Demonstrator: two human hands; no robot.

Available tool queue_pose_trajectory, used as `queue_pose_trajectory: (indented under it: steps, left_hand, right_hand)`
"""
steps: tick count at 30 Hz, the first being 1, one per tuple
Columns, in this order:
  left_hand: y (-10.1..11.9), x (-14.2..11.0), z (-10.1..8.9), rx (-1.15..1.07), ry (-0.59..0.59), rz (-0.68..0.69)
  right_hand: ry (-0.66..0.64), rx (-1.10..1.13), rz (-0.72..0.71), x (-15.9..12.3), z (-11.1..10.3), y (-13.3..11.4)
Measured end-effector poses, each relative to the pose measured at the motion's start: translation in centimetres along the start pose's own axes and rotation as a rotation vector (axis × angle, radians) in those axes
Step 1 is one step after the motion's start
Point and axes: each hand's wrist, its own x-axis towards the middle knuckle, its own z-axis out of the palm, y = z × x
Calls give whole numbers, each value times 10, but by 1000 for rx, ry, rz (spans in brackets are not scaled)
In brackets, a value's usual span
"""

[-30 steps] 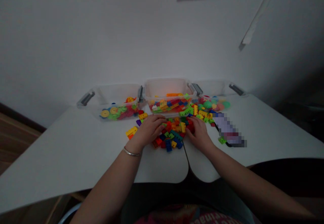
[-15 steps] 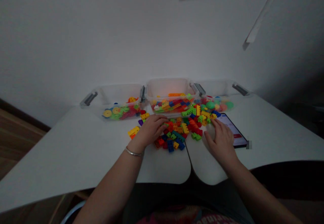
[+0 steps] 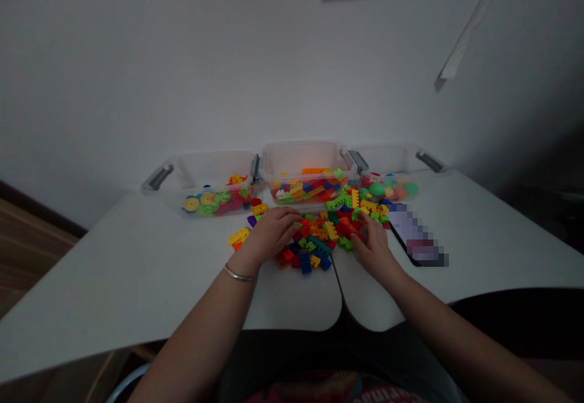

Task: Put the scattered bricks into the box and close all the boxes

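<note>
A loose pile of colourful toy building bricks [image 3: 316, 245] lies on the white table. My left hand [image 3: 274, 233] rests over the pile's left side, its fingers stretched out across the bricks and no brick visibly gripped. At the right side of the pile is my right hand [image 3: 376, 248], thumb and fingers apart. Its fingertips are beside a red brick [image 3: 347, 228] and touch the bricks there; I see nothing held. Yellow bricks [image 3: 238, 237] sit left of my left hand. What lies directly under both palms is hidden.
Three clear plastic boxes stand along the wall: a left box [image 3: 214, 172] with wheel-like pieces, a middle box [image 3: 301, 155] with bricks, and a right box [image 3: 387, 158] with round pieces. A phone [image 3: 415, 236] lies right of my right hand. A gap [image 3: 338, 278] splits the table front.
My right hand has moved left, away from the phone and onto the right side of the brick pile. The left hand has stayed in nearly the same place.
</note>
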Motion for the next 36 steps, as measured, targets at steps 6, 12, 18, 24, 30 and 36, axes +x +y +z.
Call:
queue_pose_trajectory:
  steps: [6, 12, 18, 24, 30, 36]
  left_hand:
    - [-1, 0, 2, -6, -1, -7]
    - [-1, 1, 1, -7, -20, -10]
    - [-3, -1, 2, -6, -6, -4]
    - [-6, -2, 4, -12, 1, -3]
    - [-5, -2, 3, -7, 12, 10]
    - [-4, -1, 2, -16, -1, 3]
  right_hand:
    - [-52, -29, -75, 12, -2, -15]
    - [75, -391, 45, 46, -48, -1]
    - [81, -464, 22, 58, -37, 30]
    - [44, -294, -10, 51, -19, 27]
    - [75, -169, -14, 48, -9, 19]
    - [98, -209, -50, 45, -7, 25]
